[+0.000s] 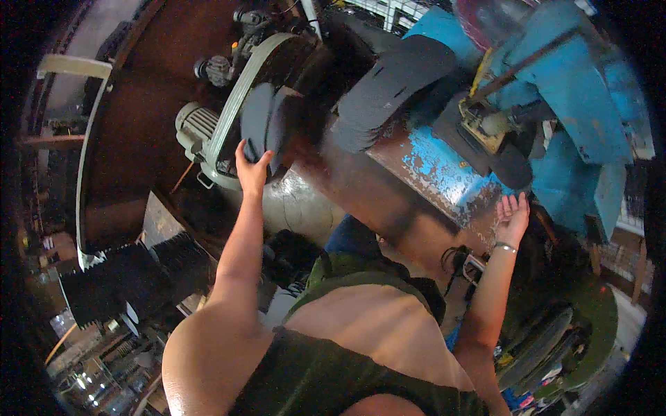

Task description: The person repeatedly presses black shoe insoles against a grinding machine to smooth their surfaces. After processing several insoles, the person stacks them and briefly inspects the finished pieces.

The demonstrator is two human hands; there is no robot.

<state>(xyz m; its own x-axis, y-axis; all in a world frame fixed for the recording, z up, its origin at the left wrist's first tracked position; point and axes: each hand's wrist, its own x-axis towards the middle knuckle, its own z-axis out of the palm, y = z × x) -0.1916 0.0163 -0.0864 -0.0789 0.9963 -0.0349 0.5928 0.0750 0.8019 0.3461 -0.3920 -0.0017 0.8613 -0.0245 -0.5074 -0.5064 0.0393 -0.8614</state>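
The left arm reaches far and slightly right, elbow bent only a little, the wrist nearly in line with the forearm. Its left hand [252,170] is at the near end of some dark pads [258,119], thumb on the right and fingers on the left, parted moderately wide about that end; how firmly they grip, I cannot tell. The pads stand beside a pale green guard [236,104], with a grey motor [197,127] to its left.

The right arm stretches far on the right side, a bracelet [505,246] at the wrist. The right hand [512,216] has its fingers close together, loosely curled and pointing far, with no visible hold on anything. Their tips are just beside the near end of a dark pad piece [512,166]; contact is unclear. That piece lies at the right of a worn blue table [433,161]. A fanned grey stack [392,87] sits farther left.
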